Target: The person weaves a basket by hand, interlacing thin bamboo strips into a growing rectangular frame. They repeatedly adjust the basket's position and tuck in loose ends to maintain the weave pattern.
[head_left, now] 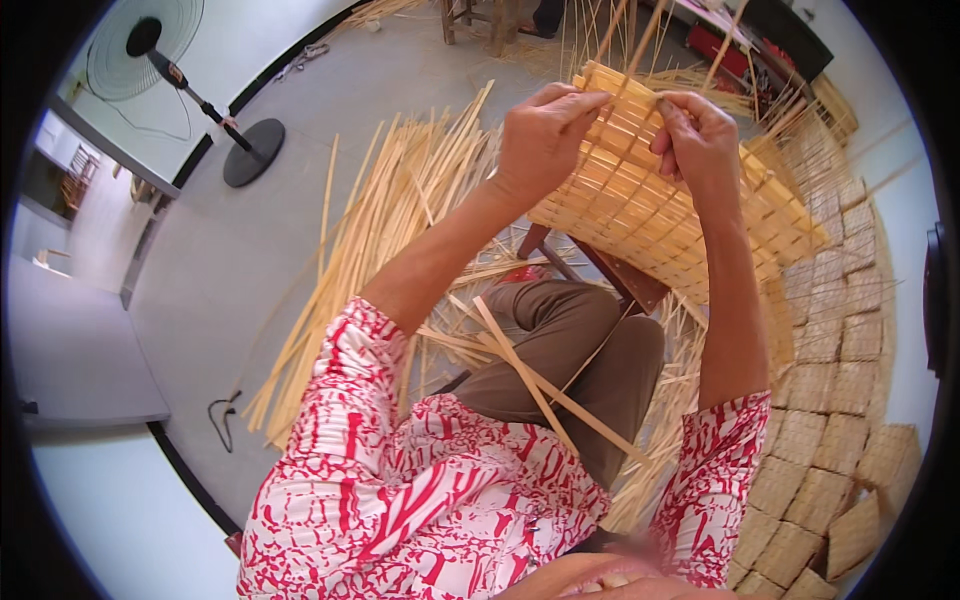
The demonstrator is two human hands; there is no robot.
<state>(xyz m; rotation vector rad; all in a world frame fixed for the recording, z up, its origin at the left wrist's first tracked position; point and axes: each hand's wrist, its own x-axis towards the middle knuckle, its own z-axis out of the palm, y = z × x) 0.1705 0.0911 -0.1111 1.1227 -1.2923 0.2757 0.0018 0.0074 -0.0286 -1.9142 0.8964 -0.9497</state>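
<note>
A half-woven bamboo basket [640, 225] stands tilted in front of me on a dark wooden stool [622, 278], long uprights rising past its rim. At its upper edge my left hand [545, 138] is closed, thumb and fingertips pinching a thin bamboo strip against the weave. A short way to the right, my right hand [702, 140] pinches at the same edge with thumb and forefinger, its other fingers curled. The strip between the fingertips is partly hidden. Two loose flat strips [545, 385] cross over my lap.
A large heap of bamboo strips [375, 240] covers the floor at my left. Rows of stacked woven baskets [825, 400] line the right wall. Far left stands a fan [255, 150] on a round base. A wooden stool [480, 25] and a person's dark shoe [537, 32] appear at the back.
</note>
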